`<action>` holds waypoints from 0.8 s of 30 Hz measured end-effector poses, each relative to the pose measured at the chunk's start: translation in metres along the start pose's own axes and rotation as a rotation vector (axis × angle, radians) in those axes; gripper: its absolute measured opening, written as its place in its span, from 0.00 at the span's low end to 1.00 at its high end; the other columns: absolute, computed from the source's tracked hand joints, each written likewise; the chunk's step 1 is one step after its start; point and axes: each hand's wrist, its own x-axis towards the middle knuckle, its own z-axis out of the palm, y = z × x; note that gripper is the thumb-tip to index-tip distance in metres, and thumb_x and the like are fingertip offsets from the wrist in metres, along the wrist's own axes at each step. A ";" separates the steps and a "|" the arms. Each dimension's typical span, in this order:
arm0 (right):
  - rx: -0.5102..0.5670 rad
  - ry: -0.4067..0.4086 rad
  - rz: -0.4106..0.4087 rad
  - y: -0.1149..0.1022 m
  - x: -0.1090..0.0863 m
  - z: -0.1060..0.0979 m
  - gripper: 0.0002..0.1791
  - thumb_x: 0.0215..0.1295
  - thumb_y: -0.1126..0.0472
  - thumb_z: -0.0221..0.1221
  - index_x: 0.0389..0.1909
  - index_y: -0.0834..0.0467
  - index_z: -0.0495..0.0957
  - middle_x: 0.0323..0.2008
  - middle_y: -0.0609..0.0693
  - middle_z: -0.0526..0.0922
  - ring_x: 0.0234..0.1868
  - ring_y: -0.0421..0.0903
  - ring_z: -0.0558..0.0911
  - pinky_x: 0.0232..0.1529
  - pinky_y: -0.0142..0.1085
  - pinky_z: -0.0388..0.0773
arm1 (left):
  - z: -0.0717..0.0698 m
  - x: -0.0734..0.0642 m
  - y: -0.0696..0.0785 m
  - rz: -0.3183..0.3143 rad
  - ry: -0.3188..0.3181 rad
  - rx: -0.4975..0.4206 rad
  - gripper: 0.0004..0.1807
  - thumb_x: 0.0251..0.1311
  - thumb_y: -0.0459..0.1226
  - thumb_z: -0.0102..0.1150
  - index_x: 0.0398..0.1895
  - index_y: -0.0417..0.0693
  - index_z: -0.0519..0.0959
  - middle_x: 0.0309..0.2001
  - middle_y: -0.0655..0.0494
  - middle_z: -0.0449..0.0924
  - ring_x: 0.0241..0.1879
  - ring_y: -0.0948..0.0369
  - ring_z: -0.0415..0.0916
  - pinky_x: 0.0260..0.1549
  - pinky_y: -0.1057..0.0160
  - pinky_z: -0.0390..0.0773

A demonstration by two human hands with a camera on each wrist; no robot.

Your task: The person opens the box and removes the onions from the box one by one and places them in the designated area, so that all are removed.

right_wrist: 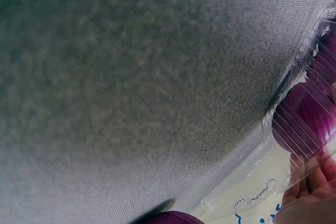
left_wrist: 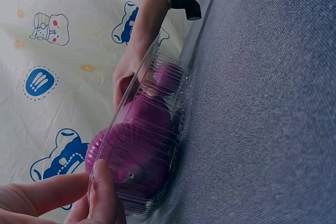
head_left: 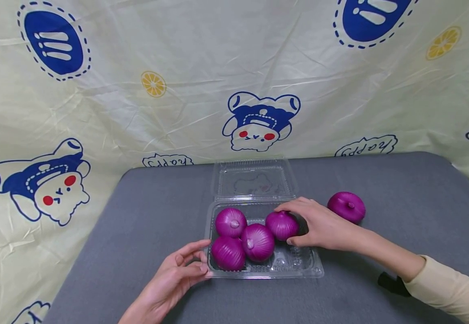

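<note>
A clear plastic clamshell container (head_left: pixel 299 270) lies on the table with its lid (head_left: pixel 254 177) folded back, away from me. Inside are several purple onions, among them one at the back left (head_left: pixel 231 222), one at the front left (head_left: pixel 228 253) and one in the middle (head_left: pixel 258 242). My left hand (head_left: pixel 180 271) pinches the container's left rim between thumb and fingers, as the left wrist view shows up close. From the right, my right hand (head_left: pixel 319 225) reaches over the container and holds another onion (head_left: pixel 281 225), thumb in front and fingers behind. The palm side is hidden.
One more purple onion (head_left: pixel 346 207) sits on the grey table cover (head_left: pixel 157 202), right of the container and behind my right forearm. A pale printed cloth (head_left: pixel 194 121) hangs behind the table. A black strap piece (head_left: pixel 394 284) shows by the right sleeve (head_left: pixel 448 283).
</note>
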 end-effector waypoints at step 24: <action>-0.023 -0.005 -0.056 0.001 0.002 -0.001 0.35 0.54 0.53 0.73 0.64 0.46 0.73 0.62 0.41 0.74 0.62 0.45 0.70 0.59 0.53 0.73 | 0.001 0.000 -0.001 0.012 0.001 0.042 0.34 0.60 0.20 0.54 0.70 0.29 0.58 0.41 0.49 0.71 0.37 0.58 0.77 0.48 0.59 0.81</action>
